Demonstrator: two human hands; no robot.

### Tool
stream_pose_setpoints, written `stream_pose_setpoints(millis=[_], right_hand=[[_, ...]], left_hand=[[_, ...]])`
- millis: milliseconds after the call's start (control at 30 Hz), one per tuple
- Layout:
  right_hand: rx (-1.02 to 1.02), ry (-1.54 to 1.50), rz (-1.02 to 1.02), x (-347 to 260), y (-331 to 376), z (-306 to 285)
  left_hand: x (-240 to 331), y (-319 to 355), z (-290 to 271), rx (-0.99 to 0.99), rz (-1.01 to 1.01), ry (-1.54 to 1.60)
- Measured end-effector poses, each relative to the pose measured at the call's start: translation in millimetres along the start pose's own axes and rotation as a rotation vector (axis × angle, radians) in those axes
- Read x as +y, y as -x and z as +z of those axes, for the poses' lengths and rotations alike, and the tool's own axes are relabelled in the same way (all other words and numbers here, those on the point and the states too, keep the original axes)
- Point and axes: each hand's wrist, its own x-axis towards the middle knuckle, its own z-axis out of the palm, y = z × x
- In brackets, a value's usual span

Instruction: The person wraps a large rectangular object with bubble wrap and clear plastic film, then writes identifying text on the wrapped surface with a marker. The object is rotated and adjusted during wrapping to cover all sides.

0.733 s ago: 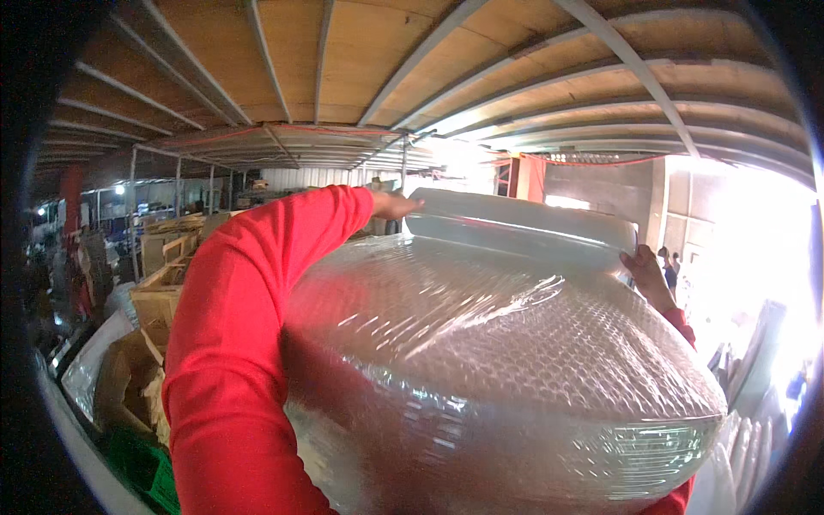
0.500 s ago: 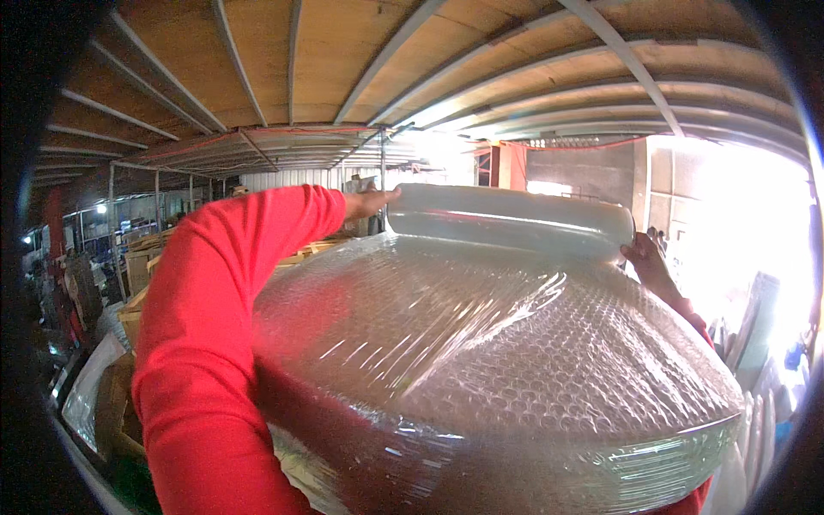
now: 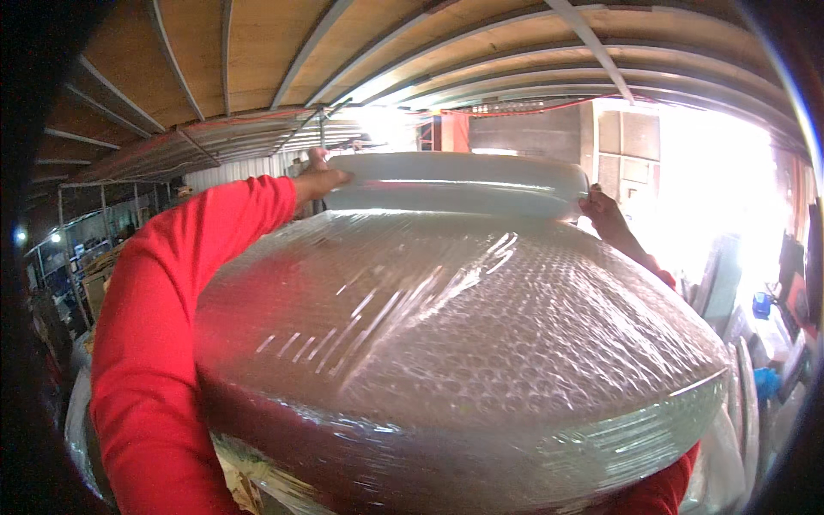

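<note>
A wide roll of clear stretch film (image 3: 455, 182) lies across the far edge of a large, flat object wrapped in bubble wrap and film (image 3: 549, 343). My left hand (image 3: 321, 178) is closed on the roll's left end, the arm in its red sleeve reaching round the left side of the wrapped object. At the roll's right end, my right hand (image 3: 604, 213) grips with bent fingers, and its forearm is partly hidden behind the object. Film stretches from the roll over the bubble wrap, with shiny creases down the middle. What lies inside the wrapping cannot be made out.
Overhead runs a low wooden ceiling with metal beams (image 3: 592, 43). Flat panels (image 3: 719, 275) lean at the right, near a bright opening. A blue item (image 3: 761, 305) sits beyond them. A metal post (image 3: 323, 129) stands behind the roll, with cluttered shelving at the left.
The roll, both hands and the wrapped object now appear further left in view, with the roll somewhat higher too. Both hands keep their hold on the roll's ends.
</note>
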Motion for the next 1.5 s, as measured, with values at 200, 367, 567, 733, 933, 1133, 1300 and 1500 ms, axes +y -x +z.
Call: stream_pose_setpoints(millis=[200,367,567,733,933,1133,1300,1500], right_hand=[[0.264,-0.063,0.278,-42,-29,-25],[0.114,-0.813,0.437,-117,-21,-93],[0.196,-0.673,0.415,-159,-11,-138],[0.268,-0.687,0.306,-188,17,-181],[0.305,-0.400,0.014,-274,72,-241],[0.216,-0.462,0.057,-344,155,-267],[0.234,-0.447,0.130,-387,213,-235],[0.150,-0.151,-0.140,-446,294,-173]], left_hand=[[44,-4,-11,0.156,0.032,0.069],[133,37,-38,0.200,-0.022,0.255],[192,94,-90,-0.206,-0.114,0.593],[207,145,-111,-0.261,0.051,0.609],[249,199,-146,-0.196,0.290,0.533],[291,268,-181,-0.209,0.157,0.442],[257,331,-203,-0.095,0.188,0.271],[187,410,-209,-0.126,0.101,0.364]])
